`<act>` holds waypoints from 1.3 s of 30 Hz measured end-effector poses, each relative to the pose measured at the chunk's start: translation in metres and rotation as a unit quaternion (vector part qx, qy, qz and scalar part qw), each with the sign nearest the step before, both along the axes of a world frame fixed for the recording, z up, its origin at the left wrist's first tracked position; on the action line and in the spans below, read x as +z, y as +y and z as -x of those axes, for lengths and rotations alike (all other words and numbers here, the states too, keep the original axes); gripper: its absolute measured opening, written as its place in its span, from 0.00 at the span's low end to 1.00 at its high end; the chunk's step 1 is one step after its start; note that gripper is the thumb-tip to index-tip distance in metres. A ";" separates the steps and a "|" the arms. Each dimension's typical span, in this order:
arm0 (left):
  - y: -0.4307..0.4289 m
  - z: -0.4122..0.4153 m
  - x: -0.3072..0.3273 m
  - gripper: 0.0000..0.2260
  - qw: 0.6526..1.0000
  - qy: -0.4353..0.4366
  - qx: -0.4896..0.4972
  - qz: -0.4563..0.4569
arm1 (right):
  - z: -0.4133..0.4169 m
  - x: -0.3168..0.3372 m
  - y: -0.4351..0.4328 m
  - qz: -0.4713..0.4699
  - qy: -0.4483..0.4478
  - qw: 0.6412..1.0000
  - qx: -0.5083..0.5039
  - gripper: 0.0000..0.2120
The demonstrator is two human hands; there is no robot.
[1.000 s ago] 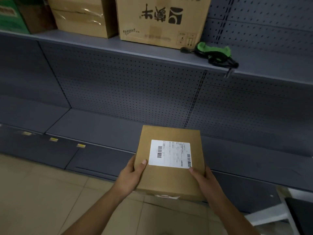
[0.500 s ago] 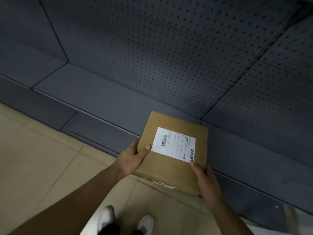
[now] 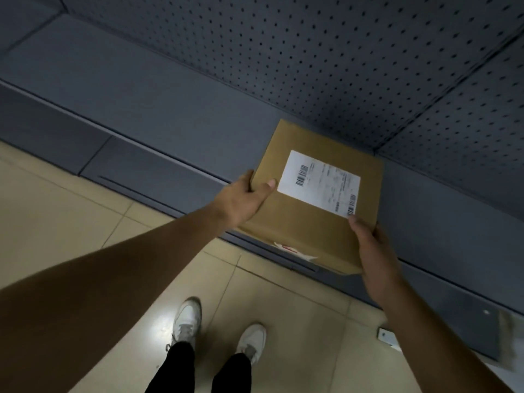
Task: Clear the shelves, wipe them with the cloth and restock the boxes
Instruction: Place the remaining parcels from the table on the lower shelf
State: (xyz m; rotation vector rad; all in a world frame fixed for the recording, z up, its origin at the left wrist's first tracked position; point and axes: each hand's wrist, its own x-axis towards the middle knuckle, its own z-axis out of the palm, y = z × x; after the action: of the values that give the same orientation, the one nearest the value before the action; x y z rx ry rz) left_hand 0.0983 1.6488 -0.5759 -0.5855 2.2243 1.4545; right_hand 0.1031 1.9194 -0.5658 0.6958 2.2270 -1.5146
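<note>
- Cardboard box (image 3: 297, 231) sits at the front of the bottom shelf (image 3: 141, 89): far end over the deck, near end hanging out past the front lip, above the floor (image 3: 71, 211).
- Grip?
- Both hands are on it. Left hand (image 3: 243, 199) wraps the left edge with its thumb on top. Right hand (image 3: 371, 245) pinches the near right corner, thumb tip just beside the white label (image 3: 319, 184).
- Is it resting on the shelf yet?
- Can't tell, the underside is hidden. My read: this is restocking, mid-placement.
- Risks?
- Main one is letting go now. With that overhang I'd expect it to tip off the lip and drop toward the shoes (image 3: 187, 319). It needs pushing back toward the pegboard panel (image 3: 312, 52) first.
- Anything else?
- The right hand has only a corner, so a slip there would probably swing the box round. A loose tape scrap (image 3: 295, 251) on the near face could also catch on the lip.
- What can't you see?
- The fingers under the box, both sides. Label text is blurred beyond the barcodes. Something pale at the lower right is cut off and smeared. No cloth or other boxes in view, so I can't judge how much of the task remains.
</note>
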 end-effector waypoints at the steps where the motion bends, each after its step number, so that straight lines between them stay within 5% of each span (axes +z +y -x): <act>1: -0.002 0.009 -0.006 0.34 1.000 0.000 0.002 0.002 | 0.008 -0.006 0.000 0.002 0.004 1.000 0.003 0.33; 8: -0.002 0.068 -0.033 0.27 1.000 0.012 -0.006 0.013 | 0.069 -0.042 0.002 0.000 0.034 0.999 -0.004 0.20; 17: 0.007 0.126 -0.061 0.35 0.999 0.035 0.002 0.020 | 0.126 -0.071 0.006 0.013 0.052 0.998 -0.012 0.25; 26: 0.012 0.134 -0.055 0.28 0.996 0.064 -0.031 0.047 | 0.136 -0.076 0.006 -0.007 0.070 0.997 -0.010 0.21; 33: 0.002 0.126 -0.034 0.33 0.983 0.060 -0.065 0.160 | 0.129 -0.055 0.015 -0.151 0.129 0.977 0.079 0.25; 39: -0.039 0.084 0.013 0.24 0.934 0.077 -0.142 0.319 | 0.111 -0.009 0.004 -0.251 0.173 0.940 0.152 0.21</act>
State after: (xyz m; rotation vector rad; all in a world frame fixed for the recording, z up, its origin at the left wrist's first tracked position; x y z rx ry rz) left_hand 0.0144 1.6096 -0.5625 -0.3153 2.7708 0.6341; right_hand -0.0078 1.9232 -0.5751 0.1952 2.8699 -0.9782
